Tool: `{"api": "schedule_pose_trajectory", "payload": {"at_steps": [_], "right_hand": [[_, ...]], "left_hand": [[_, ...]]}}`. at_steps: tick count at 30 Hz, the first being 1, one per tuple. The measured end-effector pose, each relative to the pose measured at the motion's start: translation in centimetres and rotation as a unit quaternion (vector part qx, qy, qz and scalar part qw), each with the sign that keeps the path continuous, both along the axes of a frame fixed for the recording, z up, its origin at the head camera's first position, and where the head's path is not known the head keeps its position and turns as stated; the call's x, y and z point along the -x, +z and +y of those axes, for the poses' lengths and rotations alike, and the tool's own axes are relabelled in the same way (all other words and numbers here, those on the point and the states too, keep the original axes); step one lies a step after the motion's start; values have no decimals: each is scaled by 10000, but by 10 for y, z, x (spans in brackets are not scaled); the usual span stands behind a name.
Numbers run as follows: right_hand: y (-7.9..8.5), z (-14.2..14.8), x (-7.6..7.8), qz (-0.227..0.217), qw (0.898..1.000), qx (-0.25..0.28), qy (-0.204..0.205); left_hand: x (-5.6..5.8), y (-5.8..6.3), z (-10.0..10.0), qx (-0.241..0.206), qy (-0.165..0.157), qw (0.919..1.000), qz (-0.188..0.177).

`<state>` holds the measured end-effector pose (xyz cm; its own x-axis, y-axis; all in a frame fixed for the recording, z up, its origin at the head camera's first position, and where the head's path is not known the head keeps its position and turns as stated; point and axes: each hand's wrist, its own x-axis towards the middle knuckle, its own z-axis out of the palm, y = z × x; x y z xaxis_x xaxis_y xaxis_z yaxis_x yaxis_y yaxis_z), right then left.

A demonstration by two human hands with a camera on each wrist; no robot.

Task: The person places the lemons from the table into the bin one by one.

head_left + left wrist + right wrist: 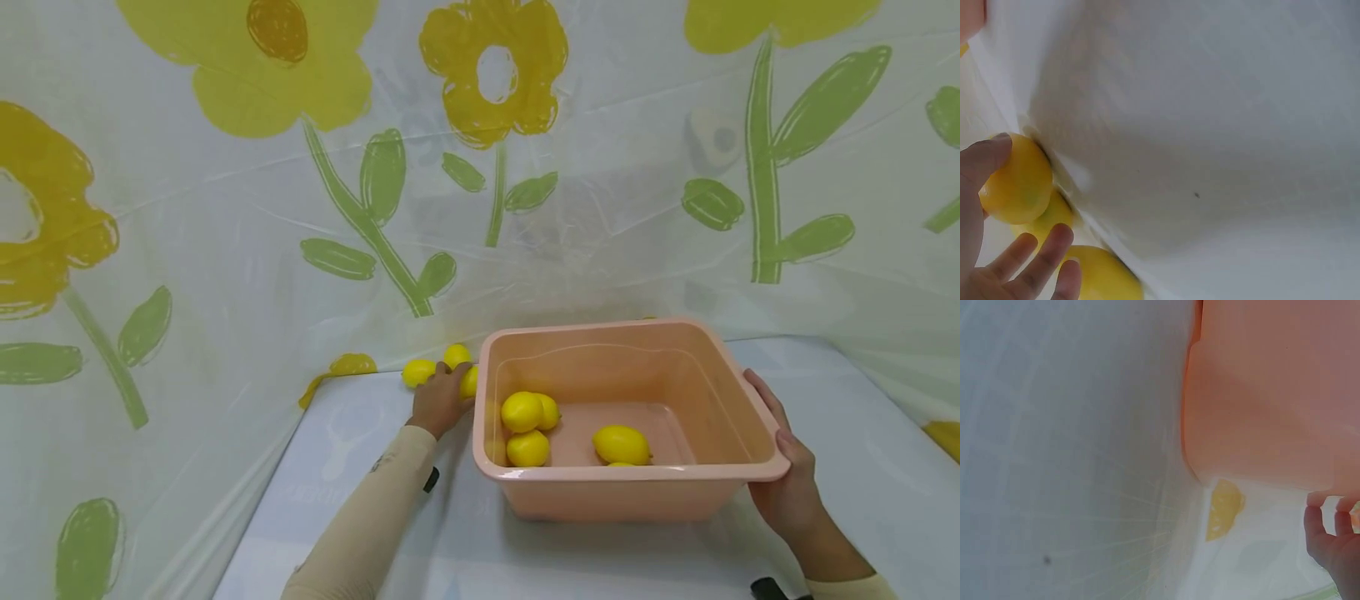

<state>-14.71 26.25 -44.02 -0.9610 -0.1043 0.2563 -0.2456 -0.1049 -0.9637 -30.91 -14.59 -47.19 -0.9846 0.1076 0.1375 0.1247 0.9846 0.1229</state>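
A pink plastic basin (600, 493) stands on the white table, with several lemons (622, 445) inside, most at its left end. Its right rim is gripped by my right hand (787, 479), thumb over the edge. In the right wrist view, fingertips (1317, 499) show at the basin's underside edge. Left of the basin, my left hand (441, 400) is at a lemon (1019, 181), the thumb pressed on it and the index finger mostly hidden behind it. Two more lemons, one at the back (457, 356) and one at the left (417, 373), lie close by; the other fingers extend toward them.
A white sheet (585, 250) printed with yellow flowers hangs behind the table (360, 425), meeting its back edge near the loose lemons. The basin's left wall is right beside my left hand.
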Motion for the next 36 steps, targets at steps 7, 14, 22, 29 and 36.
{"api": "schedule_pose_trajectory", "payload": {"at_steps": [7, 14, 22, 29, 36], "right_hand": [[0, 0, 0, -25, 10000, 36, 27], [-2, 1, 0, -4, 10000, 55, 47], [-3, 1, 1, 29, 10000, 40, -11], [0, 1, 0, 10, 9999, 80, 70], [1, 0, -2, 17, 9999, 90, 56]], "left_hand": [[-6, 1, -7, -16, -117, 9999, 74], [-11, 0, -10, 72, -232, 9995, 180], [-18, 3, -11, 75, -278, 9995, 132], [-20, 4, -12, 49, -184, 9998, -106], [-23, 2, -14, -63, -131, 9999, -78]]}}
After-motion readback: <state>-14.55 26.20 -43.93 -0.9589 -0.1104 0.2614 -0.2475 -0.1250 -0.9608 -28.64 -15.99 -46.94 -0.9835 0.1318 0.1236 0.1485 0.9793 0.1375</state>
